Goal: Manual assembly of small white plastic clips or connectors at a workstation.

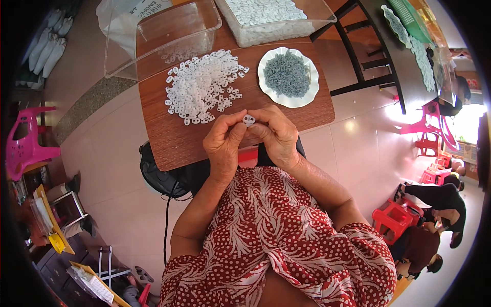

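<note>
Both hands meet just over the near part of the brown table [169, 148]. Between their fingertips is a small white plastic piece with holes [249, 120]. My left hand [225, 135] pinches its left side, thumb and forefinger pressed together. My right hand [277, 134] grips the same piece from the right. Beyond my left hand lies a loose heap of similar white plastic pieces [202, 84]. A white scalloped plate [311, 92] stands beyond my right hand, and small grey-blue slender parts [287, 74] are piled on it. Whether a grey part sits in the held piece, I cannot tell.
A clear plastic bin [176, 23] stands at the table's far left, and another bin [271, 35] full of white pieces at the far edge. A dark table [378, 46] is at right. Pink stools [30, 135], red stools [394, 220] and several people [434, 204] are around.
</note>
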{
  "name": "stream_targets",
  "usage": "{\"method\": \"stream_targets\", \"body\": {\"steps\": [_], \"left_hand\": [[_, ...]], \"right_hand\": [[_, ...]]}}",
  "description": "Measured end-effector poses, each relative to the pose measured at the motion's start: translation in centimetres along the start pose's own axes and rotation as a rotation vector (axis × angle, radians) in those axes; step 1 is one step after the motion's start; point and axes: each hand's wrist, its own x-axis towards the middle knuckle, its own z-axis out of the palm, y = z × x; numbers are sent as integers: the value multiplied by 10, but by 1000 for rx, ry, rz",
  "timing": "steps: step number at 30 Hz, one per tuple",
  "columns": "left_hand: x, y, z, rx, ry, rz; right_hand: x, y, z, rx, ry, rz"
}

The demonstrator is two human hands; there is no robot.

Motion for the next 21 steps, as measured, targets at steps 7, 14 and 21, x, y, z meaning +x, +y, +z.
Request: {"method": "stream_targets", "body": {"steps": [7,14,21], "left_hand": [[-1,-2,5,84,42,87],[-4,-1,9,20,64,25],[-2,8,6,-28,2,27]], "right_hand": [[-4,3,5,22,8,32],[-2,5,4,-59,32,-73],[-1,6,3,-47,23,-62]]}}
